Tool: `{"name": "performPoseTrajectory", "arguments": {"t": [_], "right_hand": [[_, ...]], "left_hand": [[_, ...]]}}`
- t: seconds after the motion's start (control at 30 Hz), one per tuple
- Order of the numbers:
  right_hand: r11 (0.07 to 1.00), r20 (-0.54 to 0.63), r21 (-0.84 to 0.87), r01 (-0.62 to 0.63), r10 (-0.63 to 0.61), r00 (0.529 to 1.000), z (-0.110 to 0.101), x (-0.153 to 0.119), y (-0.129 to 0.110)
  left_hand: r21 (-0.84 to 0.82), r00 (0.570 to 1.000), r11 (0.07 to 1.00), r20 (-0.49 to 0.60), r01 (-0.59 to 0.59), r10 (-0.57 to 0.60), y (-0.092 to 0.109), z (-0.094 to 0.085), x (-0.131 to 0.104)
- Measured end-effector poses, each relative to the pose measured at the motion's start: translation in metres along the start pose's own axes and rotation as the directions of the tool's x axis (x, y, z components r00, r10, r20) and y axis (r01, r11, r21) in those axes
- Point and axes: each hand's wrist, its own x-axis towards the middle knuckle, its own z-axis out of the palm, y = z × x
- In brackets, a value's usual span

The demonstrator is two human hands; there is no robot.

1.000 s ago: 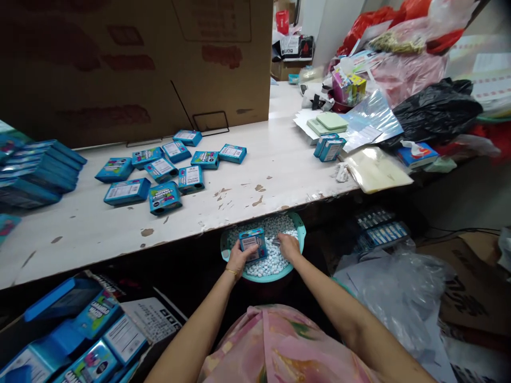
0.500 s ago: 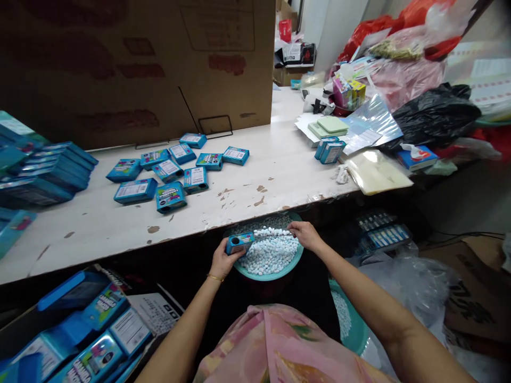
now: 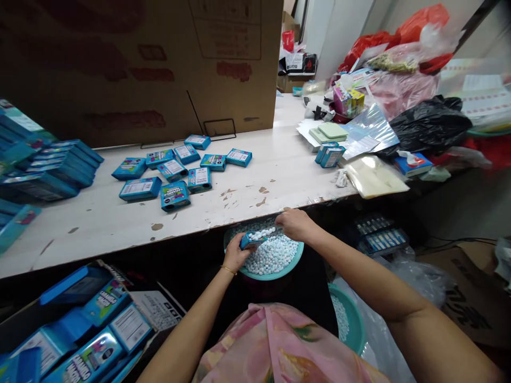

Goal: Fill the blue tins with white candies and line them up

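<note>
My left hand (image 3: 235, 252) is wrapped round a small blue candy box (image 3: 250, 240), tilted over a turquoise basin (image 3: 296, 259). White candies (image 3: 275, 254) fill this basin. My right hand (image 3: 294, 224) is closed on the handle of a narrow scoop (image 3: 268, 232) heaped with the same candies. The scoop's tip is at the box's upper end, and the candies largely hide its shape. Both hands are just below the table's front edge.
Several blue boxes (image 3: 174, 196) lie on the white table (image 3: 223, 207), with more stacked at left (image 3: 59, 170). A large cardboard box (image 3: 159, 64) stands behind them. An open carton (image 3: 159, 303) of blue boxes is at lower left. A second basin (image 3: 357, 324) sits at lower right.
My right hand has moved left and up, bringing the heaped scoop to the box. My left hand has shifted slightly right and tilted the box. The camera view has turned slightly.
</note>
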Motion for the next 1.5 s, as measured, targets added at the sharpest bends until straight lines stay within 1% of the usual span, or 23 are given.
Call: {"name": "performPoseTrajectory", "arguments": {"t": [0.07, 0.13, 0.23, 0.27, 0.33, 0.4, 0.47, 0.53, 0.63, 0.7, 0.77, 0.8, 0.87, 0.93, 1.0, 1.07, 1.13, 1.2, 1.27, 1.33, 1.4, 1.43, 1.5], "right_hand": [[0.999, 0.006, -0.041, 0.018, -0.017, 1.000, -0.007, -0.001, -0.007], [0.999, 0.010, -0.045, 0.021, -0.020, 1.000, -0.011, -0.003, -0.008], [0.999, -0.018, 0.035, -0.034, 0.034, 0.999, -0.007, -0.010, 0.006], [0.993, -0.045, 0.098, -0.060, 0.065, 0.997, -0.003, -0.013, 0.014], [0.956, -0.093, 0.283, -0.077, 0.108, 0.990, 0.009, -0.018, 0.028], [0.875, -0.127, 0.483, -0.028, 0.101, 0.987, 0.024, -0.021, 0.034], [0.802, -0.175, 0.595, 0.046, 0.073, 0.982, 0.035, -0.018, 0.028], [0.799, -0.245, 0.594, 0.095, 0.067, 0.967, 0.037, -0.010, 0.016], [0.870, -0.295, 0.478, 0.125, 0.025, 0.955, 0.020, 0.009, 0.005], [0.903, -0.282, 0.404, 0.143, -0.026, 0.959, 0.000, 0.027, 0.012], [0.923, -0.267, 0.357, 0.146, -0.049, 0.962, -0.022, 0.049, 0.033], [0.933, -0.267, 0.338, 0.127, -0.034, 0.963, -0.033, 0.061, 0.047], [0.955, -0.277, 0.294, 0.046, 0.039, 0.960, -0.052, 0.087, 0.080], [0.968, -0.294, 0.240, -0.068, 0.139, 0.946, -0.064, 0.111, 0.115], [0.969, -0.293, 0.188, -0.159, 0.210, 0.933, -0.069, 0.133, 0.146], [0.964, -0.258, 0.146, -0.223, 0.255, 0.932, -0.065, 0.150, 0.169], [0.958, -0.217, 0.133, -0.252, 0.276, 0.936, -0.058, 0.161, 0.184], [0.951, -0.219, 0.179, -0.251, 0.287, 0.933, -0.049, 0.163, 0.191], [0.928, -0.284, 0.298, -0.224, 0.311, 0.907, -0.041, 0.155, 0.190], [0.869, -0.372, 0.475, -0.135, 0.337, 0.865, -0.033, 0.138, 0.182], [0.761, -0.423, 0.649, 0.012, 0.348, 0.836, -0.023, 0.115, 0.166], [0.691, -0.422, 0.719, 0.072, 0.351, 0.836, -0.017, 0.101, 0.156], [0.562, -0.376, 0.818, 0.123, 0.360, 0.854, -0.003, 0.075, 0.132]], "left_hand": [[-0.017, 1.000, 1.000, 0.000, 0.003, -0.003, 0.000, 0.000, 0.000], [-0.046, 1.000, 0.999, -0.003, 0.014, -0.014, 0.001, 0.000, 0.000], [-0.109, 0.998, 0.992, -0.019, 0.060, -0.063, 0.005, -0.005, -0.003], [-0.136, 0.996, 0.987, -0.027, 0.081, -0.085, 0.007, -0.008, -0.005], [-0.196, 0.992, 0.974, -0.034, 0.113, -0.122, 0.013, -0.013, -0.009], [-0.267, 0.992, 0.957, -0.009, 0.117, -0.123, 0.024, -0.015, -0.011], [-0.334, 0.996, 0.938, 0.030, 0.090, -0.085, 0.038, -0.014, -0.008], [-0.380, 0.996, 0.923, 0.070, 0.070, -0.046, 0.055, -0.011, -0.001], [-0.378, 0.991, 0.921, 0.127, 0.097, -0.052, 0.080, -0.010, 0.023], [-0.355, 0.987, 0.930, 0.153, 0.095, -0.042, 0.091, -0.014, 0.046], [-0.329, 0.988, 0.943, 0.151, 0.042, 0.008, 0.097, -0.024, 0.076], [-0.304, 0.990, 0.953, 0.135, 0.014, 0.029, 0.098, -0.030, 0.094], [-0.200, 0.998, 0.979, 0.046, -0.034, 0.044, 0.096, -0.044, 0.137], [0.003, 0.996, 0.998, -0.068, -0.057, 0.057, 0.090, -0.055, 0.186], [0.247, 0.987, 0.967, -0.126, -0.062, 0.095, 0.085, -0.062, 0.236], [0.443, 0.985, 0.896, -0.140, -0.032, 0.104, 0.081, -0.063, 0.281], [0.563, 0.985, 0.824, -0.165, 0.058, 0.043, 0.078, -0.059, 0.316], [0.636, 0.978, 0.751, -0.202, 0.175, -0.057, 0.075, -0.053, 0.338], [0.676, 0.964, 0.691, -0.237, 0.255, -0.124, 0.072, -0.047, 0.346], [0.672, 0.957, 0.688, -0.260, 0.275, -0.128, 0.071, -0.044, 0.340], [0.627, 0.962, 0.745, -0.265, 0.228, -0.072, 0.072, -0.042, 0.321], [0.597, 0.969, 0.782, -0.247, 0.178, -0.032, 0.073, -0.042, 0.308], [0.518, 0.978, 0.853, -0.202, 0.059, 0.055, 0.076, -0.043, 0.275]]}}
